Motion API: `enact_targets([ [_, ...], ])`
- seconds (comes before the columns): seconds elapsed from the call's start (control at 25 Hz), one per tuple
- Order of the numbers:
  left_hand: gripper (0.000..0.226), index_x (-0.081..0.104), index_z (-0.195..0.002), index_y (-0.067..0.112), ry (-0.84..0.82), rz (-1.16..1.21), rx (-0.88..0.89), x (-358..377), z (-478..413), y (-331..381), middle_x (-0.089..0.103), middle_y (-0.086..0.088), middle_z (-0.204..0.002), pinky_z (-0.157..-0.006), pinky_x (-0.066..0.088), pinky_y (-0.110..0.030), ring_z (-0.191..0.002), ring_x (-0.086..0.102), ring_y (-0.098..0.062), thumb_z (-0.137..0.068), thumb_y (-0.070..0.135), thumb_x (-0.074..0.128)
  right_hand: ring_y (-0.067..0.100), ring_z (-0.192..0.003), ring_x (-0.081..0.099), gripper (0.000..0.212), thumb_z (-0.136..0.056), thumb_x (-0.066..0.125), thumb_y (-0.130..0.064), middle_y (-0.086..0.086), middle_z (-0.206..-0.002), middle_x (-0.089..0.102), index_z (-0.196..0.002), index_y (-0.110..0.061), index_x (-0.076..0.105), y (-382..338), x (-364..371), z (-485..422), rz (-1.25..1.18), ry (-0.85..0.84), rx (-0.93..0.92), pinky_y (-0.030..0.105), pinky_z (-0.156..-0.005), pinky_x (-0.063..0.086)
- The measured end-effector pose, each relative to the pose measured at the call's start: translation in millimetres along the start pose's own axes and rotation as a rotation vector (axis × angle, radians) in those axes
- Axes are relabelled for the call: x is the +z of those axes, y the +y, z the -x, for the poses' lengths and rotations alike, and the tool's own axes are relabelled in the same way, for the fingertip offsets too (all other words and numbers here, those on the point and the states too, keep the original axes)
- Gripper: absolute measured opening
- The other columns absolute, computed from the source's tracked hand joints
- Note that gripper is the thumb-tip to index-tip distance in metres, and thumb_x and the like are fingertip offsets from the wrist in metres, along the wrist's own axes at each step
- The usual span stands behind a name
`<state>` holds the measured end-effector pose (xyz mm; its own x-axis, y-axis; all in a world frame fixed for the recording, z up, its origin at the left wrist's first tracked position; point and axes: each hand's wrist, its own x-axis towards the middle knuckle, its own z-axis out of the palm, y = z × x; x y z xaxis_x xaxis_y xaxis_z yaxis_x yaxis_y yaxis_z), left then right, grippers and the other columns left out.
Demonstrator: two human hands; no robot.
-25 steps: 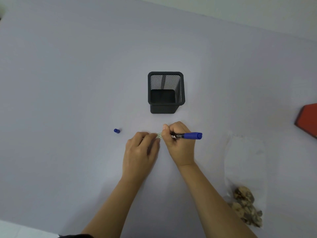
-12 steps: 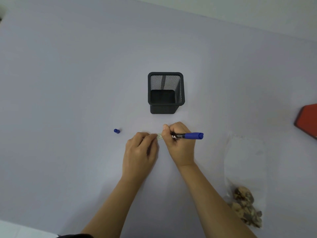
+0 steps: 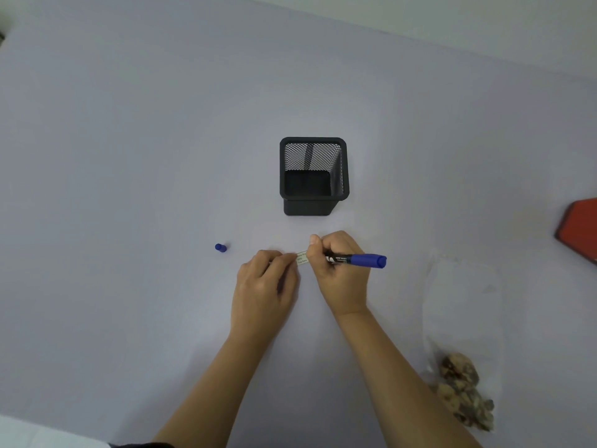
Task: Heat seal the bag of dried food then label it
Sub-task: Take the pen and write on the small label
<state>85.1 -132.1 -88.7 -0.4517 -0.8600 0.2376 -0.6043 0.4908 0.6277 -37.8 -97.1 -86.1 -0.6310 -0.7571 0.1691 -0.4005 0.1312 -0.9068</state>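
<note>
A small label (image 3: 302, 258) with printed lines lies on the pale table (image 3: 129, 156), directly in front of the person and between the two hands. The left hand (image 3: 265, 286) has its fingers curled onto the label's left end, apparently pinching it, though the contact is partly hidden. The right hand (image 3: 339, 273) grips a blue marker (image 3: 358, 260) at the label's right end; its tip is hidden behind the fingers. The marker's blue cap (image 3: 220, 248) sits apart to the left. A black mesh pen holder (image 3: 313, 176) stands just beyond the hands. The clear bag (image 3: 462, 302) lies well to the right, with the dried food (image 3: 465, 392) bunched at its near end. A red object (image 3: 578, 227) shows at the right edge.
</note>
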Motion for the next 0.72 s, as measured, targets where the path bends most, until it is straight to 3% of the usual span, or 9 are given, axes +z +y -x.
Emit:
enact_targets([
  [0.24, 0.01, 0.071, -0.09, 0.008, -0.012, -0.006, 0.0, -0.4, -0.3, 0.4, 0.065, -0.005, -0.088, -0.064, 0.048, -0.035, -0.07, 0.053, -0.015, -0.083, 0.01, 0.065, 0.021, -0.055, 0.041, 0.035, -0.087, 0.054, -0.018, 0.015, -0.055, 0.047, -0.06, 0.004, 0.047, 0.5, -0.4, -2.8, -0.028, 0.089, 0.016, 0.024, -0.051, 0.04],
  [0.56, 0.011, 0.071, -0.091, 0.009, -0.014, -0.004, -0.009, -1.0, 0.2, 1.1, 0.065, -0.005, -0.089, -0.066, 0.047, -0.034, -0.072, 0.057, -0.017, -0.083, 0.011, 0.064, 0.018, -0.055, 0.042, 0.035, -0.087, 0.054, -0.019, 0.013, -0.056, 0.048, -0.061, 0.002, 0.049, 1.6, -0.8, -0.4, -0.003, 0.033, -0.017, 0.019, -0.054, 0.041],
  [0.72, 0.011, 0.071, -0.09, 0.009, -0.013, -0.007, -0.017, -0.5, -0.4, 1.8, 0.065, -0.005, -0.089, -0.067, 0.046, -0.034, -0.073, 0.056, -0.016, -0.083, 0.012, 0.063, 0.019, -0.054, 0.043, 0.035, -0.088, 0.054, -0.019, 0.013, -0.056, 0.048, -0.061, 0.002, 0.048, 1.5, -0.5, -0.1, 0.006, 0.026, -0.027, 0.028, -0.052, 0.044],
])
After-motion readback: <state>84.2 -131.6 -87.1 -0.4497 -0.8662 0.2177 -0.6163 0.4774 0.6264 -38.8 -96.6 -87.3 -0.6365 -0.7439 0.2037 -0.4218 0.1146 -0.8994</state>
